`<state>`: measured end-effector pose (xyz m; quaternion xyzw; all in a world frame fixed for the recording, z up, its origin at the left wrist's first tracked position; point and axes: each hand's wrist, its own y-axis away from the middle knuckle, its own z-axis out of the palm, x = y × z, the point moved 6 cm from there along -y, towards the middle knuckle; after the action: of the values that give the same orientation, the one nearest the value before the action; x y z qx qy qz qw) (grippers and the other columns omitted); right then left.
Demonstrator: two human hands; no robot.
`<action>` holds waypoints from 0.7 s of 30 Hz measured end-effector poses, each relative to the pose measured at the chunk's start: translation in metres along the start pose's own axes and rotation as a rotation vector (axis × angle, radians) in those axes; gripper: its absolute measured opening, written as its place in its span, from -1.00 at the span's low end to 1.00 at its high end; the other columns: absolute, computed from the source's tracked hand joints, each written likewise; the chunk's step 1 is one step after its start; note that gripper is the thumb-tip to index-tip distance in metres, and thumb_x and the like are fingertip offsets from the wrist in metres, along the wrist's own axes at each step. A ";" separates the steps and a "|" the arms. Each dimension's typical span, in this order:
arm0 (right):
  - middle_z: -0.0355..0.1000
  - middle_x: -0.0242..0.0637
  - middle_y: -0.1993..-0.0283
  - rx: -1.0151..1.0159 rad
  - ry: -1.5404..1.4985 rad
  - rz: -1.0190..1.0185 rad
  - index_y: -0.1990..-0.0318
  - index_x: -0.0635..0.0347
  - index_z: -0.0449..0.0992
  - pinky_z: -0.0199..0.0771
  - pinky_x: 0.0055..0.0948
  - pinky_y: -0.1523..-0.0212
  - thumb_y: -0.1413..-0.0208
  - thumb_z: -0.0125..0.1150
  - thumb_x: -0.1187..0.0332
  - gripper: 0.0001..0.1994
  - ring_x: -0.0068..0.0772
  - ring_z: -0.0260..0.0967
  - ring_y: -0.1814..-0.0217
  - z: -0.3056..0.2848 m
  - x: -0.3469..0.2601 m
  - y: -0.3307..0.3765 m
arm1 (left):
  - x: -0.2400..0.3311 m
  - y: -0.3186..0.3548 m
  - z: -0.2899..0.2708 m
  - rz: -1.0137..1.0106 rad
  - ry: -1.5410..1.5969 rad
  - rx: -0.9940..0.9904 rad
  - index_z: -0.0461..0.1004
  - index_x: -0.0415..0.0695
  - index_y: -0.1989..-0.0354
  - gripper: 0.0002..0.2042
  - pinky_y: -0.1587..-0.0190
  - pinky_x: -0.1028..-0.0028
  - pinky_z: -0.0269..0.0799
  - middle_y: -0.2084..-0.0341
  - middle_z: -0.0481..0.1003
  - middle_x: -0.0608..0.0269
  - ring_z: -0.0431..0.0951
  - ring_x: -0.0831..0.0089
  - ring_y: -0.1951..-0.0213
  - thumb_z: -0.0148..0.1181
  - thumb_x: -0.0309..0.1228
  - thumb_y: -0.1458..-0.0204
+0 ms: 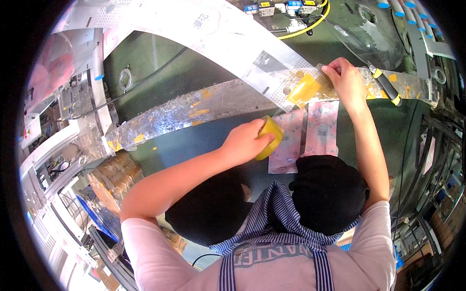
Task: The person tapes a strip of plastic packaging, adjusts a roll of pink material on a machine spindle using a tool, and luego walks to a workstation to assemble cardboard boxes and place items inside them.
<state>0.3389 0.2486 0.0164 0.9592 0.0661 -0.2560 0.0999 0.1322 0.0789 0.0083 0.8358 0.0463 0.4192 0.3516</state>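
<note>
Here, nearest the camera, the left hand (246,140) was curled around a roll of yellow tape (270,137), fingers wrapped over its top and thumb side so that the roll sat inside the closed grasp, only its right edge and lower curve showing past the knuckles. Just to the right of that grip, and partly under it, two pink printed pouches (310,133) lay flat side by side on the dark green table (194,140), the nearer one touching the roll's edge. Farther out and to the right, the right hand (345,81) was pressed down with fingers together on a strip of clear film (272,82), its fingertips pinning a loose piece of yellow tape (304,89) that lay just left of the thumb, flat against the film. Whether the thumb actually pinched the tape's edge could not be told. Just right of this hand, a tool with a yellow and black handle (386,86) rested on the film, close to the wrist but apart from it. The film ran on leftward from the grip as a crinkled band dotted with small yellow scraps. Beyond both hands, at the far edge, a yellow cable (310,28) curved across the machine bed.
</note>
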 end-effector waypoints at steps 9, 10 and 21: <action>0.47 -0.17 0.45 0.057 0.045 -0.018 0.38 0.22 0.47 0.38 -0.31 0.35 0.03 0.20 0.18 -0.74 -0.17 0.44 0.39 0.006 0.004 0.002 | -0.007 -0.007 0.007 -0.046 0.053 -0.062 0.36 -0.26 0.28 -0.64 0.24 0.15 0.35 0.39 0.46 -0.16 0.46 -0.08 0.27 0.05 -0.14 0.01; 0.47 -0.17 0.45 0.057 0.055 -0.016 0.38 0.21 0.47 0.38 -0.30 0.35 0.03 0.20 0.17 -0.74 -0.17 0.44 0.38 0.005 0.003 0.002 | -0.009 -0.009 0.007 -0.043 0.053 -0.053 0.36 -0.26 0.28 -0.63 0.23 0.15 0.35 0.38 0.46 -0.16 0.46 -0.08 0.27 0.04 -0.14 0.00; 0.38 -0.23 0.19 0.362 0.475 -0.124 0.11 0.14 0.35 0.34 -0.22 0.19 0.15 0.27 0.05 -0.51 -0.15 0.37 0.14 -0.008 -0.019 0.014 | -0.014 -0.016 0.008 -0.026 0.020 -0.029 0.36 -0.26 0.27 -0.62 0.22 0.15 0.34 0.37 0.46 -0.18 0.45 -0.08 0.26 0.03 -0.12 0.00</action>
<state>0.3289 0.2358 0.0350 0.9886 0.0994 -0.0378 -0.1068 0.1330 0.0814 -0.0144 0.8257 0.0547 0.4236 0.3685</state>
